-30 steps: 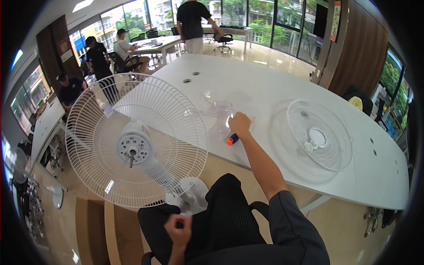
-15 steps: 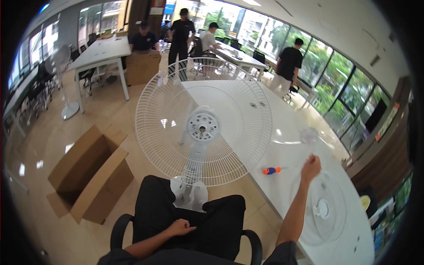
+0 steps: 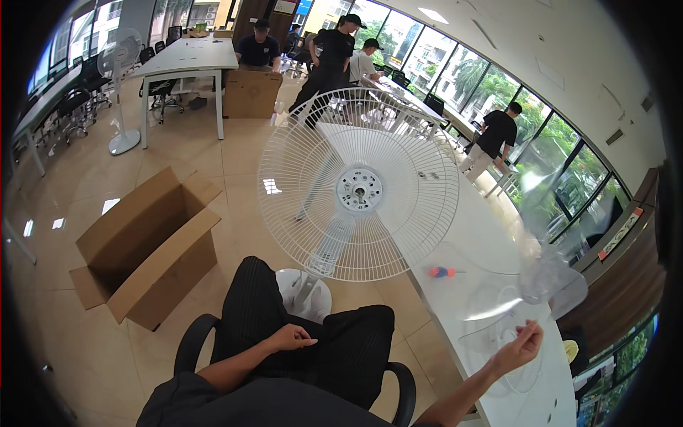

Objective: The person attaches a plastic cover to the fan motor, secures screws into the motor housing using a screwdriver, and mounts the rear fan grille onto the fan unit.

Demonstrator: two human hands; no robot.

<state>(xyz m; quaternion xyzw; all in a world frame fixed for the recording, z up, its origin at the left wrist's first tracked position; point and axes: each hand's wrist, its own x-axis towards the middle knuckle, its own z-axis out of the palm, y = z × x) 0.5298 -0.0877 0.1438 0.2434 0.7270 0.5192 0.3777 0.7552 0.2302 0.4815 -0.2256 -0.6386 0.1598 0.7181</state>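
My right hand is raised over the right side of the table, fingertips pinched together at the edge of a clear plastic fan blade. Its see-through vanes spread up and down and blur a little. Beneath, a pale round part lies on the tabletop, partly hidden by hand and blade. My left hand rests on my lap with its fingers drawn together; anything in them is too small to make out. Ahead stands a white fan with a round wire rear guard around its motor face; no blade is mounted.
An orange and blue screwdriver lies on the white table. An open cardboard box sits on the floor to my left. The fan's base stands between my legs. Several people are around farther tables; another fan stands far left.
My right hand has moved right and nearer, and the clear blade has come along, now lifted and tilted. My view has shifted left. The left hand stays on my lap.
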